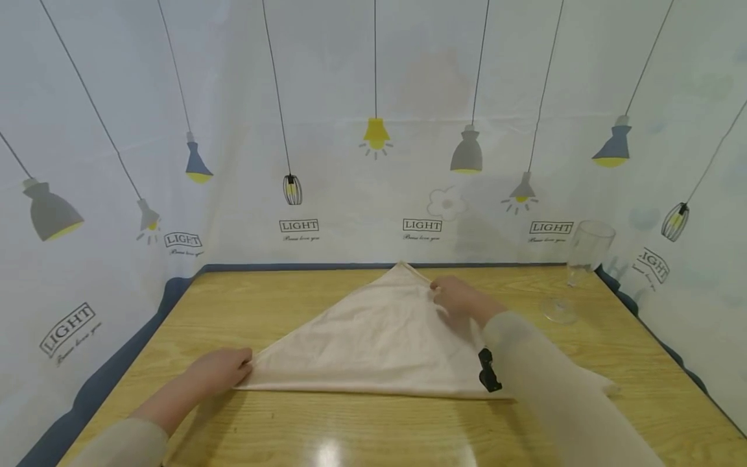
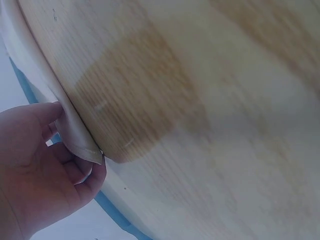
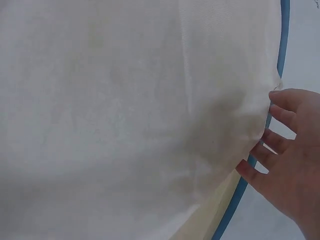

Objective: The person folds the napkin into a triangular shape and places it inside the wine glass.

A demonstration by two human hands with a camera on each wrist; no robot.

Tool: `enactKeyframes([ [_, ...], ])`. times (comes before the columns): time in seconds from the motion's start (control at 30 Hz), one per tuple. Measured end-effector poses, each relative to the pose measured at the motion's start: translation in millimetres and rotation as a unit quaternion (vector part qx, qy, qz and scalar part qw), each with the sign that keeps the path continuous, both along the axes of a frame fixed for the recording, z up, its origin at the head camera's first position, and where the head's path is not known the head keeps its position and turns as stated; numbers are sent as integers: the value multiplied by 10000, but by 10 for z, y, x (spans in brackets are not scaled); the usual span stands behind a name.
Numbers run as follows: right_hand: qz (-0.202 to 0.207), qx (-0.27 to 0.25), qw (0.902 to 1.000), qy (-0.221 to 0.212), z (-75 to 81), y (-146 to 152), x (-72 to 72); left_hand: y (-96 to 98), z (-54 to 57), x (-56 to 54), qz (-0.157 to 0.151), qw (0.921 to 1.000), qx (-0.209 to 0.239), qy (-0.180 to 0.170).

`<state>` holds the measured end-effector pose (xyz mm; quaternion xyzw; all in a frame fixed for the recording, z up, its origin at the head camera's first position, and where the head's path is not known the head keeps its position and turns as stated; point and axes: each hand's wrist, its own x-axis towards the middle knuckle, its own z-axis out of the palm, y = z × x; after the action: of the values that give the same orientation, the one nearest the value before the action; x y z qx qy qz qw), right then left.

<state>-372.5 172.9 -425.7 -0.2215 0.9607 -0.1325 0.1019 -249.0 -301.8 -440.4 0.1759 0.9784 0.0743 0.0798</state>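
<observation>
A pale pink cloth (image 1: 373, 337) lies in a triangle on the table, its long folded edge toward me and one point at the back. My left hand (image 1: 220, 371) grips its left corner; the left wrist view shows thumb and curled fingers around the cloth's tip (image 2: 80, 137). Higher up, my right hand (image 1: 461, 298) pinches the cloth's right slanting edge, a little below the back point. In the right wrist view the fingertips (image 3: 242, 166) of that hand meet the edge of the fabric (image 3: 125, 110). My right sleeve hides part of the cloth's right side.
A clear stemmed glass (image 1: 591, 250) stands at the back right of the wooden table (image 1: 280, 428), beyond my right forearm. White curtains printed with lamps (image 1: 350, 58) enclose the table at the back and both sides. A black buckle (image 1: 487, 371) hangs near my right wrist.
</observation>
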Motion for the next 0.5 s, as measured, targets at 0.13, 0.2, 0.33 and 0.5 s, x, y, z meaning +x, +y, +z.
enactKeyframes([
  [0.13,242,208,9995,72,-13,-20,-26,0,8,8,-24,10000,24,-30],
  [0.2,150,119,9998,37,-26,-31,-30,-3,1,6,-15,10000,18,-12],
  [0.33,-122,107,9998,-124,-49,-60,-24,-13,-15,4,-59,10000,27,44],
  [0.5,-486,35,9984,-292,-64,-98,-25,-9,12,8,-25,10000,77,-5],
])
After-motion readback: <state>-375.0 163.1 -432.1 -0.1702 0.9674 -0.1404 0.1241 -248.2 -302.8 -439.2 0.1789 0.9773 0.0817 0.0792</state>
